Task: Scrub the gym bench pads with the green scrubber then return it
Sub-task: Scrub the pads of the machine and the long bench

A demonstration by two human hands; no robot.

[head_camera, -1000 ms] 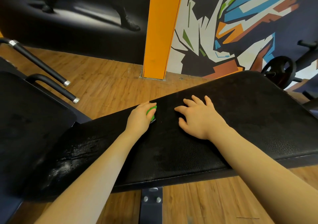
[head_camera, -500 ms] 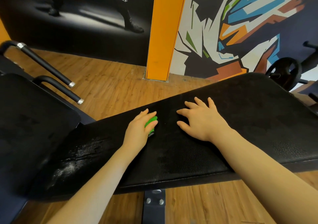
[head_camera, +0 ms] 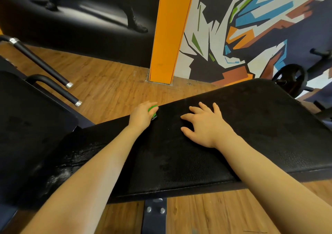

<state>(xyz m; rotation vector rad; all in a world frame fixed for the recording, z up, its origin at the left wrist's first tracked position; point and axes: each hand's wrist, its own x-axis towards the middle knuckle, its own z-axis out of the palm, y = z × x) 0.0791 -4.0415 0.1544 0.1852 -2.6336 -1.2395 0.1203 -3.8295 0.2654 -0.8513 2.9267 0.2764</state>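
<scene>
Your left hand [head_camera: 142,117] grips the green scrubber [head_camera: 152,110] on the bench pad [head_camera: 251,126]; your right hand [head_camera: 206,126], nearby, rests flat, fingers spread.

Scrubber [head_camera: 152,110] on bench pad [head_camera: 251,126], left of right hand [head_camera: 206,126]

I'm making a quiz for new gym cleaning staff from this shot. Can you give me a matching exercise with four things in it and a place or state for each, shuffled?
Things:
1. green scrubber
2. right hand
3. pillar
4. metal bracket

Places or states:
A. orange, standing on the wood floor by the mural wall
B. under the near edge of the bench pad, with two bolts showing
C. gripped in the left hand at the pad's far edge
D. fingers spread, resting flat on the pad

Pairs: 1-C, 2-D, 3-A, 4-B
</scene>
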